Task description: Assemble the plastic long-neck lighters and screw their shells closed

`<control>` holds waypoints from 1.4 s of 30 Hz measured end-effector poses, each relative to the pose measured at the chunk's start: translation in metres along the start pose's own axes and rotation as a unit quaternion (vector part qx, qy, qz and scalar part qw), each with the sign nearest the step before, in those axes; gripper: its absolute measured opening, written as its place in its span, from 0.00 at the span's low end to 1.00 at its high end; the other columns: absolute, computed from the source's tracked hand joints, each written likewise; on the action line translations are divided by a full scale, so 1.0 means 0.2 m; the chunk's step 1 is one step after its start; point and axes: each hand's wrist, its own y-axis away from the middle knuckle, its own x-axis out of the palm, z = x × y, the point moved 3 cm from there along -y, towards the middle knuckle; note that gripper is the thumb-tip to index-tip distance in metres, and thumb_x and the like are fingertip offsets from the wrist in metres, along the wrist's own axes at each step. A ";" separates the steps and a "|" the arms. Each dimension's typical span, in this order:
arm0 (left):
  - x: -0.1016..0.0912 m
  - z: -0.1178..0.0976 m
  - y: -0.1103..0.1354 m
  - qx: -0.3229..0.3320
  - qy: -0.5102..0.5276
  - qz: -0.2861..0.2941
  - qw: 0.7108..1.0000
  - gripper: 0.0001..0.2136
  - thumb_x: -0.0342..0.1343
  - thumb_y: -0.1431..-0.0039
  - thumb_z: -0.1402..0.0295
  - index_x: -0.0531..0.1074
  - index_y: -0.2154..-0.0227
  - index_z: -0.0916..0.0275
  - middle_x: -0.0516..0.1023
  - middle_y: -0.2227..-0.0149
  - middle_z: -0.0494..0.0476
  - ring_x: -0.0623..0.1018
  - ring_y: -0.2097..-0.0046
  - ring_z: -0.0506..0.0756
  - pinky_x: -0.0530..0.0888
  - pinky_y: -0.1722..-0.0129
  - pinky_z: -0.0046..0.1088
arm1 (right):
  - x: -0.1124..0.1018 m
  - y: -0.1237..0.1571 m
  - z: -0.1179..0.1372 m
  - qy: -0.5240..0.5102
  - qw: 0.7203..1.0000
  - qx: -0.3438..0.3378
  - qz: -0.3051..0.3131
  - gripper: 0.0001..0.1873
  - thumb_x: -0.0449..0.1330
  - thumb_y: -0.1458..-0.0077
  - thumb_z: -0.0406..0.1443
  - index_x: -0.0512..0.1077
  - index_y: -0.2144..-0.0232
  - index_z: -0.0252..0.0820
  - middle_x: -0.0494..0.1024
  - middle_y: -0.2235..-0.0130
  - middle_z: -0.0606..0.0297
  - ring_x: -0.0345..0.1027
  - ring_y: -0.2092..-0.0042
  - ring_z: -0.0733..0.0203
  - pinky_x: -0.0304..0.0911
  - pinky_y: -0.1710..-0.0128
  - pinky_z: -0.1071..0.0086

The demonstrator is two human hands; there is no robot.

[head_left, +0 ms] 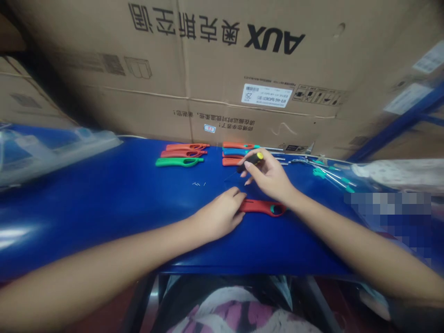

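My left hand (219, 213) rests on the blue table (104, 203), fingers closed on the left end of a red plastic handle (264, 206) with a teal-rimmed hole at its right end. My right hand (268, 176) hovers just above that handle and grips a small black screwdriver with a yellow cap (250, 162), its tip pointing down and left.
Two orange handles and a green one (178, 162) lie at the back centre; a stack of orange and blue handles (236, 152) sits beside them. Tiny screws (198, 184) lie loose. Metal rods with teal parts (329, 173) lie right. Plastic bags (52, 148) left; cardboard boxes (222, 69) behind.
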 end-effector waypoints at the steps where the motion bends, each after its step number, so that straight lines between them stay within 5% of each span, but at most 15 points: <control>1: 0.00 0.02 -0.01 -0.002 0.018 -0.002 1.000 0.15 0.57 0.37 0.72 0.71 0.48 0.69 0.73 0.53 0.65 0.77 0.54 0.60 0.77 0.51 0.40 | 0.02 -0.02 0.00 -0.018 1.000 0.001 0.001 0.15 0.61 0.40 0.47 0.65 0.59 0.45 0.77 0.58 0.63 0.74 0.66 0.63 0.74 0.72 0.69; 9: -0.01 0.05 -0.04 0.009 0.086 -0.020 0.996 0.11 0.64 0.40 0.71 0.76 0.55 0.65 0.74 0.61 0.58 0.77 0.64 0.54 0.77 0.60 0.32 | 0.11 -0.13 0.01 -0.078 0.997 -0.009 -0.021 0.20 0.64 0.44 0.51 0.64 0.61 0.44 0.77 0.63 0.64 0.71 0.71 0.66 0.71 0.78 0.72; 24: -0.01 0.05 -0.03 0.049 0.061 0.008 0.997 0.13 0.63 0.39 0.68 0.73 0.54 0.65 0.75 0.54 0.63 0.76 0.50 0.61 0.74 0.48 0.41 | 0.18 -0.13 -0.03 -0.099 0.995 0.020 0.023 0.22 0.65 0.45 0.52 0.65 0.61 0.44 0.78 0.61 0.64 0.74 0.69 0.67 0.74 0.72 0.71; 29: -0.01 0.06 -0.03 0.068 0.058 0.007 0.996 0.14 0.60 0.37 0.67 0.72 0.51 0.65 0.74 0.52 0.63 0.75 0.48 0.61 0.73 0.46 0.39 | 0.10 -0.11 0.02 -0.104 0.994 0.008 -0.014 0.21 0.66 0.45 0.51 0.66 0.62 0.44 0.79 0.63 0.64 0.74 0.71 0.66 0.74 0.75 0.70; 34: 0.00 0.06 -0.03 0.085 0.067 0.008 0.994 0.15 0.59 0.36 0.62 0.72 0.50 0.63 0.74 0.52 0.62 0.75 0.49 0.60 0.73 0.46 0.39 | -0.10 -0.04 0.05 -0.071 0.992 0.002 -0.103 0.19 0.66 0.45 0.50 0.67 0.61 0.45 0.79 0.65 0.66 0.73 0.73 0.65 0.74 0.76 0.70; 42: 0.01 0.06 -0.04 0.067 0.104 -0.014 0.992 0.21 0.65 0.42 0.56 0.75 0.50 0.62 0.75 0.53 0.60 0.75 0.50 0.59 0.74 0.47 0.37 | -0.34 0.07 -0.04 -0.072 0.976 0.040 -0.201 0.19 0.63 0.45 0.52 0.63 0.63 0.48 0.76 0.66 0.69 0.66 0.78 0.69 0.68 0.80 0.71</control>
